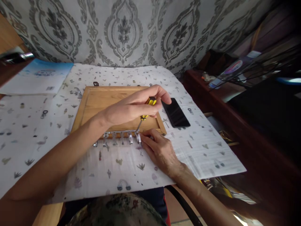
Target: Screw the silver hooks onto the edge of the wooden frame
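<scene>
A wooden board (pixel 103 103) lies flat on a patterned cloth, with a metal strip carrying several hooks (pixel 117 137) along its near edge. My left hand (pixel 131 106) is closed around a yellow-and-black screwdriver (pixel 146 110), whose tip points down at the right end of the strip. My right hand (pixel 160 149) rests on the cloth just right of the hooks, its fingers pinched on the rightmost hook (pixel 138 138).
A black phone (pixel 176 113) lies screen-up right of the board. A blue-and-white booklet (pixel 37 77) sits far left. Small metal parts (pixel 44 113) are scattered on the cloth (pixel 207 150). A dark wooden shelf (pixel 225 103) with cables stands to the right.
</scene>
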A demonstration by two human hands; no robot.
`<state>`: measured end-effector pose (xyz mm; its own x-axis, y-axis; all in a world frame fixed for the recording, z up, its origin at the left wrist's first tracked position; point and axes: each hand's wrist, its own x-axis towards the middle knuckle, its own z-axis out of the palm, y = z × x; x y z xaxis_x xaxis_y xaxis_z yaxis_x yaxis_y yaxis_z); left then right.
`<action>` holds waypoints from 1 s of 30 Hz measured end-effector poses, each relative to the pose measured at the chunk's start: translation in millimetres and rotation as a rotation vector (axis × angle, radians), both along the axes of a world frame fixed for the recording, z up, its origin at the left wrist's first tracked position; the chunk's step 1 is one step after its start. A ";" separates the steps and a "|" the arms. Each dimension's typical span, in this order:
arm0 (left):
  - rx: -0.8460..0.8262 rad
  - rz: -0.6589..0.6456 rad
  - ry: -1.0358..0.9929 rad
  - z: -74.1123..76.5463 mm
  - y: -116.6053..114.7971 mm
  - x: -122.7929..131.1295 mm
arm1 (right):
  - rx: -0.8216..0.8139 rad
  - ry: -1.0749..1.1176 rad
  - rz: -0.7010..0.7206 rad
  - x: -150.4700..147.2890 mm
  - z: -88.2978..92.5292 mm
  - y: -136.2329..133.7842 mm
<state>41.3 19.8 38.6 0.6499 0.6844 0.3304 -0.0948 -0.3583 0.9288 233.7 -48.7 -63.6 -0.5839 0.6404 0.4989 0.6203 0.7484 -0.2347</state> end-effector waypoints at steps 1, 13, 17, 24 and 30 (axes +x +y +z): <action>0.031 -0.035 0.042 1.9 2.6 -5.2 | -0.002 -0.003 -0.003 -0.2 0.6 -0.2; 0.359 0.151 0.538 26.8 -8.1 -14.8 | -0.039 0.001 0.000 1.1 -0.3 -0.2; 0.447 0.275 0.572 23.2 -8.2 -10.2 | -0.025 0.001 -0.002 0.9 -0.3 -0.2; 0.456 0.236 0.564 26.7 -7.3 -16.3 | -0.037 0.003 0.001 0.5 0.6 -0.5; 0.385 0.161 0.535 30.4 -10.6 -17.2 | -0.018 -0.001 0.004 0.5 -0.2 0.2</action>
<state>24.1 9.1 69.0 0.6915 0.6842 0.2317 0.4243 -0.6443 0.6363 234.2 -48.5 -63.8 -0.5871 0.6469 0.4867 0.6174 0.7467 -0.2476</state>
